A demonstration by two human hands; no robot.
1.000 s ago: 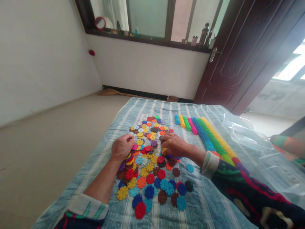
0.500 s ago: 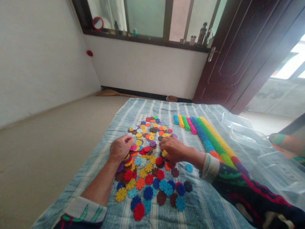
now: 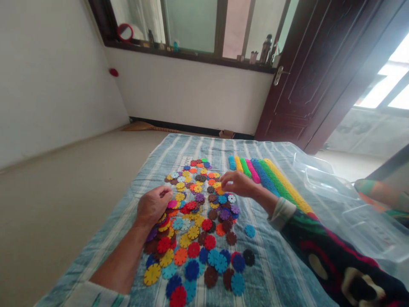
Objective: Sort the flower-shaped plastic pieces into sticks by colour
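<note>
Right grip (image 3: 238,183) shifted outward, coloured discs (image 3: 193,232) just beside it.

White walls (image 3: 188,91) meet a beige floor (image 3: 96,192); a dark-framed window (image 3: 191,25) sits left of a dark-red panelled door (image 3: 319,76), with bright light at far right.

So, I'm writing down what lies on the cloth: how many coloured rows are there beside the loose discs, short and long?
Short rows (blue, yellow, green, pink): 4
Long rows (blue, green, yellow at their far ends): 3
Total: 7
</note>
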